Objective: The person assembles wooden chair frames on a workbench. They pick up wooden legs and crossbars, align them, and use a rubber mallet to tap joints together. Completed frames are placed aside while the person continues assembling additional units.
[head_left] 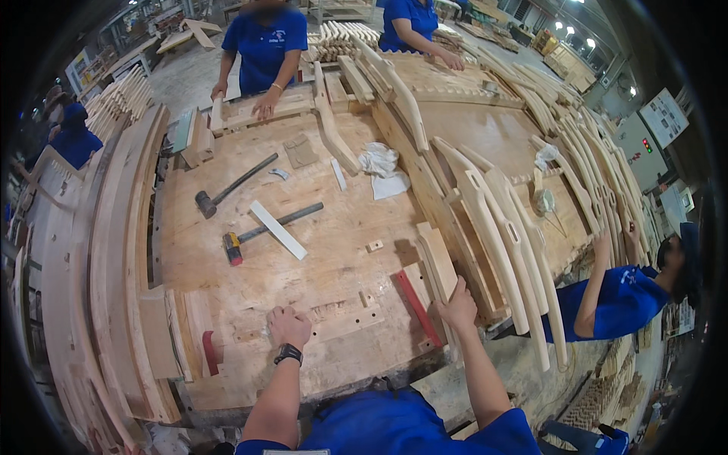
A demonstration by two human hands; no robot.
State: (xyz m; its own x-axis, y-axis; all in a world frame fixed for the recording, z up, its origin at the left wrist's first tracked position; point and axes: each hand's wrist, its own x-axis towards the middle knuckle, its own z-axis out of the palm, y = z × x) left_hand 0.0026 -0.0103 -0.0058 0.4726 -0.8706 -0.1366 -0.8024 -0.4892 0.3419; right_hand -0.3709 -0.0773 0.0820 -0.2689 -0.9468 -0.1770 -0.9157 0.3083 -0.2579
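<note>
Remotely, my right hand (457, 305) pinches a wooden piece (437, 259), probably steadying it; my left hand (290, 327), loosely spread, rests on the desk (364, 208).

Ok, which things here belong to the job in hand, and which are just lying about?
Probably in use, judging by the hands:
wooden piece, gripped by the right hand
flat wooden strip, at the left hand

Seemingly just lying about, untouched:
dark-headed hammer
red-and-yellow-headed hammer
white strip
white cloth
</note>
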